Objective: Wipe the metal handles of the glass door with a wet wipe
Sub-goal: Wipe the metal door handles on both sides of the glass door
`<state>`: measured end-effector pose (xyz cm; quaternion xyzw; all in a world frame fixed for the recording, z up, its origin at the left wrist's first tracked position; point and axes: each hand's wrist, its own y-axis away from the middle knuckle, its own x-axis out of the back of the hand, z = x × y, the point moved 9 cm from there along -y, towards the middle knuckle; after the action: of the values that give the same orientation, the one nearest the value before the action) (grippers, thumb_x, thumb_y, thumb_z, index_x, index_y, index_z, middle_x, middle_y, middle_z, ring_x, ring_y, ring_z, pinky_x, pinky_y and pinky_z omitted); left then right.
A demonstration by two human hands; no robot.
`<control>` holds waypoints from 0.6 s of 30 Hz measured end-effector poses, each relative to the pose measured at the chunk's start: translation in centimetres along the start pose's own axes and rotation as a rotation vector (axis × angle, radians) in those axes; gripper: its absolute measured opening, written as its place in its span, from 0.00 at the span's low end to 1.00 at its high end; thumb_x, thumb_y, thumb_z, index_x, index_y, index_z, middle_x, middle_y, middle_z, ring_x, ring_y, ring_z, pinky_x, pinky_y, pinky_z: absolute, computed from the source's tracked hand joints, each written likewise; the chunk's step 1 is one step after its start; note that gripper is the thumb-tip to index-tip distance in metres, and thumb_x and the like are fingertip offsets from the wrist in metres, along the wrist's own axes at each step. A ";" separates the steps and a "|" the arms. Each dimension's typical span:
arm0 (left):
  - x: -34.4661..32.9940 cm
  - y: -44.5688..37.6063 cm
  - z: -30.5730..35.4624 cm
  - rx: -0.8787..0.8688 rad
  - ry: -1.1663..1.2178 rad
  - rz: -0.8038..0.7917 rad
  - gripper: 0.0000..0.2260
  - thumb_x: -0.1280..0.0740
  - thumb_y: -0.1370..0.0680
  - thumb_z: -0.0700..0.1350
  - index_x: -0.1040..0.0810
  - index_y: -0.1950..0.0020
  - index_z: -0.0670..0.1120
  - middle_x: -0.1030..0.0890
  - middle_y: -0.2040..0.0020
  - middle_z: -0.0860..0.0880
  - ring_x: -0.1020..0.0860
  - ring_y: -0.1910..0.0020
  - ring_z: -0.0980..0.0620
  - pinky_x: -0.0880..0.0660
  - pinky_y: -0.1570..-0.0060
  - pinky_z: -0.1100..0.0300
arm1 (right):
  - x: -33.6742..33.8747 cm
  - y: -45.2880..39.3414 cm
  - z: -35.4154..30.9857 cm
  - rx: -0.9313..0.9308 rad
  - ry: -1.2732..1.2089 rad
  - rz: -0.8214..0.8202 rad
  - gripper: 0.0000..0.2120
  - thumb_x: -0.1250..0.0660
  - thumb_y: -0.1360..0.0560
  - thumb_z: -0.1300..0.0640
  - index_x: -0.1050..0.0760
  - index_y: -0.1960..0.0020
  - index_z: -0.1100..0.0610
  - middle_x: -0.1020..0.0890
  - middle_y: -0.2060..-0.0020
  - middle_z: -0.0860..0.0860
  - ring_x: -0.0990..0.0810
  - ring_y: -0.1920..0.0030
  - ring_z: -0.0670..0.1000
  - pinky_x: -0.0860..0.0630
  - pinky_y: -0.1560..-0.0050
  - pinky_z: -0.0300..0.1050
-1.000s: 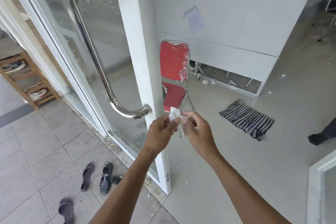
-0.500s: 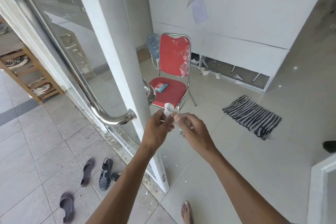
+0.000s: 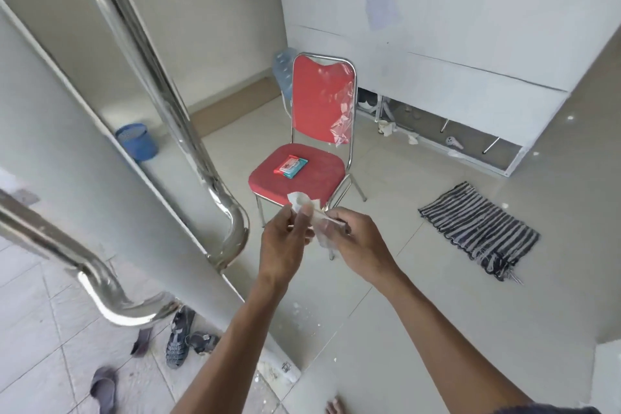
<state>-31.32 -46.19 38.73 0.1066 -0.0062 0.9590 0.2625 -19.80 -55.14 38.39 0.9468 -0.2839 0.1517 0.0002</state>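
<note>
Right now we are pinching the wet wipe (image 3: 311,212) between both hands (image 3: 322,235), neither metal handle (image 3: 188,131) being touched yet.

The white door frame edge (image 3: 111,198) runs diagonally through the left half of the frame, with one curved polished steel pull handle (image 3: 174,104) on its upper side and a second steel handle (image 3: 100,286) at lower left, each standing off the door with a gap behind its bar. Open tiled floor (image 3: 403,296) lies right of centre. The red padded metal-framed chair (image 3: 302,171) blocks the centre, the black-and-white striped mat (image 3: 480,228) lies at right, and dark sandals (image 3: 181,336) sit at lower left.
</note>
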 end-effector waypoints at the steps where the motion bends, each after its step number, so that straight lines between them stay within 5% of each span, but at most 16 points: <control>1: 0.0 -0.6 0.0 0.005 -0.015 0.016 0.14 0.36 0.18 0.54 0.19 0.52 0.46 0.14 0.57 0.47 0.15 0.58 0.48 0.18 0.51 0.45 | 0.2 -0.7 0.2 -0.004 0.001 0.005 0.17 0.35 0.25 0.42 0.21 0.52 0.57 0.21 0.64 0.47 0.26 0.65 0.45 0.32 0.65 0.41; 8: 1.4 -3.2 -0.5 0.085 0.036 0.155 0.15 0.38 0.17 0.52 0.20 0.54 0.44 0.15 0.61 0.49 0.16 0.62 0.50 0.19 0.52 0.48 | -1.3 -5.8 0.3 -0.014 -0.046 -0.122 0.05 0.29 0.23 0.55 0.23 0.53 0.55 0.22 0.64 0.45 0.26 0.66 0.40 0.29 0.68 0.33; 13: 2.4 -4.5 -0.7 0.115 0.062 0.274 0.20 0.36 0.19 0.55 0.27 0.50 0.37 0.15 0.58 0.40 0.15 0.57 0.43 0.19 0.52 0.48 | -3.4 -8.8 -0.7 0.018 -0.131 -0.226 0.10 0.27 0.24 0.51 0.24 0.56 0.57 0.21 0.65 0.47 0.24 0.66 0.42 0.29 0.65 0.34; 18: 2.1 -7.5 -0.6 0.144 0.083 0.385 0.17 0.35 0.18 0.53 0.25 0.53 0.39 0.14 0.58 0.41 0.15 0.57 0.45 0.18 0.49 0.46 | -2.8 -13.2 -0.9 0.053 -0.093 -0.349 0.11 0.28 0.23 0.51 0.23 0.56 0.59 0.22 0.68 0.46 0.27 0.69 0.38 0.32 0.68 0.30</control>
<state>-29.44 -38.66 38.27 0.0821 0.0528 0.9930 0.0664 -15.22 -42.51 39.62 0.9873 -0.1108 0.1129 -0.0114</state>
